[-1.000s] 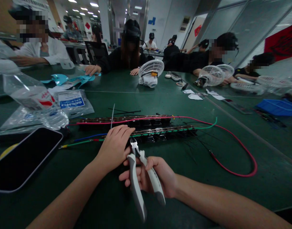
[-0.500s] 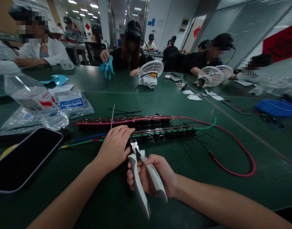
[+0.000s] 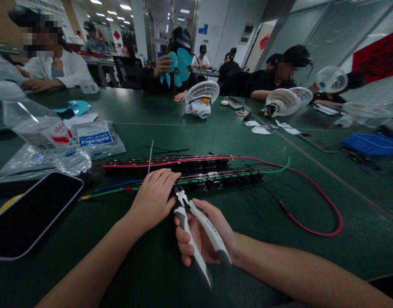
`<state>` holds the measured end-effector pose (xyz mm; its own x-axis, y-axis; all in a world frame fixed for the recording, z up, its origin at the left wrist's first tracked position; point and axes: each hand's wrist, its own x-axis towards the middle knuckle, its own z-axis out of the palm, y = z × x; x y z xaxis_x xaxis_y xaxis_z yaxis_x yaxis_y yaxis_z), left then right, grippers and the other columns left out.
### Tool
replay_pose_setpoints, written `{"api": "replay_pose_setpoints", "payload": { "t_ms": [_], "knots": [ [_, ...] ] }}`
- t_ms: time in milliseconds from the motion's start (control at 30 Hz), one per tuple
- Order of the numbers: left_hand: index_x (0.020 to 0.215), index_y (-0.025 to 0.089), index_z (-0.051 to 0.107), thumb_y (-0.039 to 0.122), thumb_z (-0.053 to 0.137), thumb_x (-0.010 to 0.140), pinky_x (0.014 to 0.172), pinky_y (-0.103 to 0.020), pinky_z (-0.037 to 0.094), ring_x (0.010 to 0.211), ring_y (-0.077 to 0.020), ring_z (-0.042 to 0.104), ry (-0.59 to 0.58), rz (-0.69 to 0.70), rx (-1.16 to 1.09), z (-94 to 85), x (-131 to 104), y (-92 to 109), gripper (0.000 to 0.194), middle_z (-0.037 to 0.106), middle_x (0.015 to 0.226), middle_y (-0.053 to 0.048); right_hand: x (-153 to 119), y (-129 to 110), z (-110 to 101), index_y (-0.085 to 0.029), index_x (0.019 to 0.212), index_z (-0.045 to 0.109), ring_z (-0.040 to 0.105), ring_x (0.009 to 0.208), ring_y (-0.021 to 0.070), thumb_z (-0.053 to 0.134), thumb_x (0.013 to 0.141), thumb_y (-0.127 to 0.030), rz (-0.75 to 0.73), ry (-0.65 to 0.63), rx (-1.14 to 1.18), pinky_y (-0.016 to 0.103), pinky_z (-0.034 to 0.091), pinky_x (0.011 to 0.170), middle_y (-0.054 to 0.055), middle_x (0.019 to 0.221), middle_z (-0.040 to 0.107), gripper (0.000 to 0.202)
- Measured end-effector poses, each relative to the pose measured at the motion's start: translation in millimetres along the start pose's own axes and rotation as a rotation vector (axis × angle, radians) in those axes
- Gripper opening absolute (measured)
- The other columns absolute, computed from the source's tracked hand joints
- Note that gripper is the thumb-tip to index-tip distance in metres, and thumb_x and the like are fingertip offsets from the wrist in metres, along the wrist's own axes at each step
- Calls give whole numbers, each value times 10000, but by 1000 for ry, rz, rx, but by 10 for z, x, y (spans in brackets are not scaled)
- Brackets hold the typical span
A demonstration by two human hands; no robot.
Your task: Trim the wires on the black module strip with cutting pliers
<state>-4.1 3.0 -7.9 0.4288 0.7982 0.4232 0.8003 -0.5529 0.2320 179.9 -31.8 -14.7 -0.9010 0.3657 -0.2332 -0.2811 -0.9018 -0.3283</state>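
My left hand [image 3: 154, 194] lies over the near black strip [image 3: 238, 174], its fingers curled across the top and its thumb on the near side. Along this strip run thin bare rods or wires and a green wire. My right hand [image 3: 227, 235] grips diagonal cutters [image 3: 195, 252] with white and grey handles. Their jaws point away from me, at the strip's near side beside my left thumb. Whether anything sits between the blades, I cannot tell. Behind lies a second black strip [image 3: 212, 162] with a red wire [image 3: 331, 205] looping to the right. A pale cable tie end [image 3: 150, 156] sticks up.
At left are a black-screened phone [image 3: 36, 214], a water bottle [image 3: 45, 132] and a plastic bag [image 3: 102, 139]. Across the table stands a white fan head [image 3: 201, 100], and a co-worker holds a blue fan blade [image 3: 180, 68]. A blue tray [image 3: 373, 144] is at right.
The cutters' handles have swung slightly right and a little closer together. My left hand stays put. The co-worker opposite has raised the blue fan blade; a white fan is lifted at far right.
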Motion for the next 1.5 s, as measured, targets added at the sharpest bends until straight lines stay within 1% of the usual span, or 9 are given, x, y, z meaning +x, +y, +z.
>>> {"api": "replay_pose_setpoints", "payload": {
  "t_ms": [233, 500, 700, 800, 933, 1067, 1200, 1267, 1500],
  "knots": [
    [1265, 163, 504, 173, 585, 829, 1014, -476, 383, 1218, -296, 485, 6, 7, -7, 4, -5, -3, 444, 609, 1242, -109, 6, 16, 29, -167, 911, 523, 504, 527, 148, 199, 911, -652, -10, 30, -21, 322, 447, 588, 21, 655, 573, 583],
    [1262, 161, 504, 176, 582, 827, 1011, -476, 384, 1222, -297, 481, -4, 0, -1, -8, 0, 4, 442, 608, 1244, -110, -7, 7, 51, -178, 883, 527, 514, 524, 149, 173, 896, -687, 23, 66, -16, 305, 429, 569, 22, 648, 573, 620],
    [1262, 155, 504, 176, 577, 830, 1018, -475, 378, 1227, -296, 477, -11, 1, 1, -13, -2, 11, 438, 607, 1245, -111, -13, 13, 45, -170, 905, 525, 514, 519, 156, 230, 872, -710, 34, 70, -7, 310, 421, 569, 18, 644, 562, 617],
    [1258, 153, 507, 176, 578, 833, 1023, -473, 373, 1228, -294, 476, -11, -4, 4, -15, -3, 11, 432, 607, 1244, -109, -17, 2, 34, -170, 915, 524, 513, 518, 152, 277, 883, -650, 31, 44, -10, 297, 413, 562, 12, 641, 565, 541],
    [1245, 151, 515, 163, 603, 809, 1028, -472, 372, 1223, -295, 479, -8, -6, 3, -10, 0, 1, 445, 611, 1234, -106, -7, -4, 6, -149, 928, 545, 572, 584, 170, 381, 850, -458, 8, 4, -38, 306, 431, 614, 44, 701, 629, 359],
    [1243, 151, 518, 165, 610, 807, 1025, -473, 377, 1219, -298, 481, -7, -1, 9, -2, 1, -8, 446, 612, 1234, -108, 23, 3, -8, -79, 914, 597, 622, 758, 203, 415, 796, -448, -13, 39, -103, 297, 436, 711, 138, 843, 681, 428],
    [1248, 144, 514, 178, 605, 821, 1025, -467, 379, 1223, -296, 476, -9, -3, 15, -3, -3, -4, 438, 608, 1241, -112, 37, -10, -19, -41, 963, 607, 489, 515, 113, 385, 825, -485, 30, 28, -103, 220, 318, 479, 120, 775, 668, 515],
    [1255, 142, 510, 171, 603, 818, 1026, -474, 374, 1223, -299, 473, -8, -4, 21, -7, -6, -3, 448, 605, 1244, -114, 34, -20, -23, -33, 1024, 594, 451, 469, 99, 367, 832, -483, 63, 4, -83, 217, 255, 424, 118, 787, 670, 540],
    [1248, 143, 521, 122, 587, 787, 1034, -497, 352, 1203, -307, 479, 13, 5, 25, -22, -8, 1, 466, 614, 1225, -114, 38, -9, -3, -49, 1095, 561, 597, 643, 164, 400, 805, -408, 45, 2, -39, 259, 410, 567, 165, 963, 690, 489]
  ]
}}
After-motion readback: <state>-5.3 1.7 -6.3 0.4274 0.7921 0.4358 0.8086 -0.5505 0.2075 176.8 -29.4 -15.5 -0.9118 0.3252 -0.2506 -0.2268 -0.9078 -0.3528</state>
